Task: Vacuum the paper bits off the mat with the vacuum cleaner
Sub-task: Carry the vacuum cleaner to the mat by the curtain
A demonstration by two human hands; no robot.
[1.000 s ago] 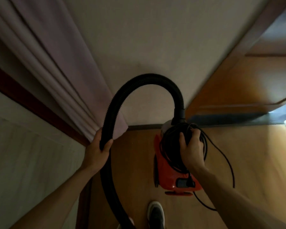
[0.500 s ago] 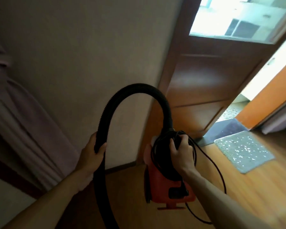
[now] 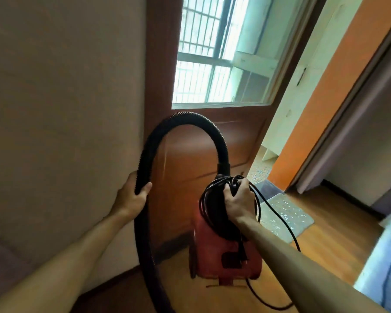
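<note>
I carry a red vacuum cleaner [image 3: 215, 251] off the floor in front of me. My right hand [image 3: 237, 199] grips its top handle together with a coiled black power cord [image 3: 212, 195]. A black ribbed hose [image 3: 185, 123] arches up from the vacuum's top and down to my left, where my left hand [image 3: 131, 195] is closed around it. The hose's lower end runs out of view at the bottom. A grey mat [image 3: 284, 213] strewn with small white paper bits lies on the wooden floor beyond my right arm, by the doorway.
A beige wall [image 3: 66, 109] fills the left. A brown door [image 3: 190, 159] with a glass pane stands ahead. An orange wall [image 3: 321, 109] and a sliding door frame are to the right. Blue fabric [image 3: 384, 263] shows at the right edge.
My view has swung right and upward, away from the curtain toward the door and window. The mat has come into sight. Both hands keep the same grips on the hose and the vacuum.
</note>
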